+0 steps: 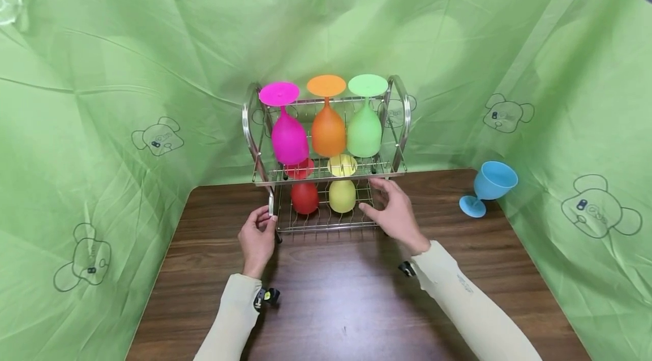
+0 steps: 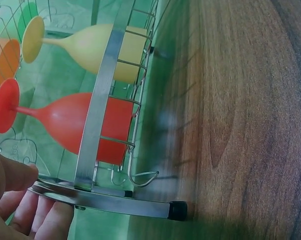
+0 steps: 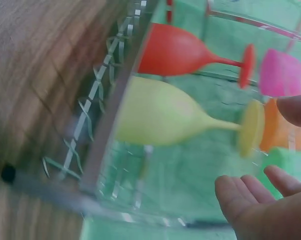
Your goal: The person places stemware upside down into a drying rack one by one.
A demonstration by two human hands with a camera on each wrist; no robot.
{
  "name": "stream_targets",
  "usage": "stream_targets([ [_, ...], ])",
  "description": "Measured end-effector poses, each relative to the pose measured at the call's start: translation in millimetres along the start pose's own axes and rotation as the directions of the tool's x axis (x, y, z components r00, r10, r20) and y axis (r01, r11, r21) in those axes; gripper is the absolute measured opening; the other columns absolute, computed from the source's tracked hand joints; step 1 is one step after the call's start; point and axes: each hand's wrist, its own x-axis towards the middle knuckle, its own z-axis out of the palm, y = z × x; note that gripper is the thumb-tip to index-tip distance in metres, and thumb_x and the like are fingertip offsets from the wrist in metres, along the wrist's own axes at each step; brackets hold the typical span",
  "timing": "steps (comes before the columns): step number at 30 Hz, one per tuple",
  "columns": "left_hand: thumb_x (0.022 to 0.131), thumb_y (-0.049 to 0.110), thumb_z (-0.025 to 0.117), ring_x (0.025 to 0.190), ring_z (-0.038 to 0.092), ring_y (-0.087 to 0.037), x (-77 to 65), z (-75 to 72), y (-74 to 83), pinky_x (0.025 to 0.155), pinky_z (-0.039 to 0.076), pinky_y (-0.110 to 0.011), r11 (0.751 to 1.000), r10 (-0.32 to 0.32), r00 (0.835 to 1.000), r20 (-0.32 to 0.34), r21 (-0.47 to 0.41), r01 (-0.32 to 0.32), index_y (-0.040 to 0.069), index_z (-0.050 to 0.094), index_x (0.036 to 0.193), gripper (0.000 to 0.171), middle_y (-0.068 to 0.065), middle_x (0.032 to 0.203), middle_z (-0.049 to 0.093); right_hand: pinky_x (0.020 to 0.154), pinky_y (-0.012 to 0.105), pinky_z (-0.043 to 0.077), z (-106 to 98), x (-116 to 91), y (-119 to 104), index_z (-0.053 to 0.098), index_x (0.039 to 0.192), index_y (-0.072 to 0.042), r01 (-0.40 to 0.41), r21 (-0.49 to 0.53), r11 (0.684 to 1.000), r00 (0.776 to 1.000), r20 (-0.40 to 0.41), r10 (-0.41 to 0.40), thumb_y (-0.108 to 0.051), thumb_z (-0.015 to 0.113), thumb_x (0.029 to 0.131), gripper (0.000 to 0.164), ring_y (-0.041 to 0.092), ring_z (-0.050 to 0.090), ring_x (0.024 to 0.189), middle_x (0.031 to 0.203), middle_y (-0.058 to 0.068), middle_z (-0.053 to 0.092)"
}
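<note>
A two-tier metal dish rack (image 1: 331,178) holds upside-down plastic goblets. On its upper shelf are a magenta goblet (image 1: 290,137), an orange goblet (image 1: 328,132) and a light green goblet (image 1: 364,132). The lower shelf carries a red goblet (image 1: 304,197) and a yellow goblet (image 1: 342,197). My left hand (image 1: 258,239) pinches the rack's left side frame (image 2: 110,200) between thumb and fingers. With fingers spread and nothing in it, my right hand (image 1: 394,211) is by the right end of the lower shelf, beside the yellow goblet.
A blue goblet (image 1: 494,181) stands upright at the far right of the wooden table (image 1: 336,304). Green printed cloth (image 1: 204,67) walls the table at the back and both sides, close behind the rack.
</note>
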Motion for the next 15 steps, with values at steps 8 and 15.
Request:
stream_targets([
  [8, 0.094, 0.010, 0.079, 0.092, 0.076, -0.025, -0.2, 0.4, -1.8, 0.075, 0.049, -0.011, 1.000, -0.012, 1.000, -0.008, 0.011, 0.012, 0.013, 0.075, 0.123, 0.029, -0.008, 0.105, 0.079, 0.111, 0.054, 0.053, -58.7, -25.6, -3.3, 0.061, 0.144, -0.008, 0.038, -0.024, 0.999, 0.996, -0.084, -0.040, -0.020, 0.088, 0.087, 0.065, 0.036, 0.062, 0.131, 0.144, 0.013, 0.064],
  [15, 0.095, 0.010, 0.079, 0.094, 0.076, -0.029, -0.3, 1.4, -0.8, 0.074, 0.046, -0.009, 1.000, -0.012, 1.000, -0.002, -0.001, 0.012, 0.012, 0.075, 0.124, 0.030, -0.010, 0.107, 0.079, 0.106, 0.025, 0.056, -100.4, -32.9, 10.5, 0.059, 0.145, -0.006, -0.028, 0.064, 0.998, 0.972, -0.230, 0.042, -0.014, 0.088, 0.088, 0.065, 0.015, 0.065, 0.125, 0.144, 0.013, 0.064],
])
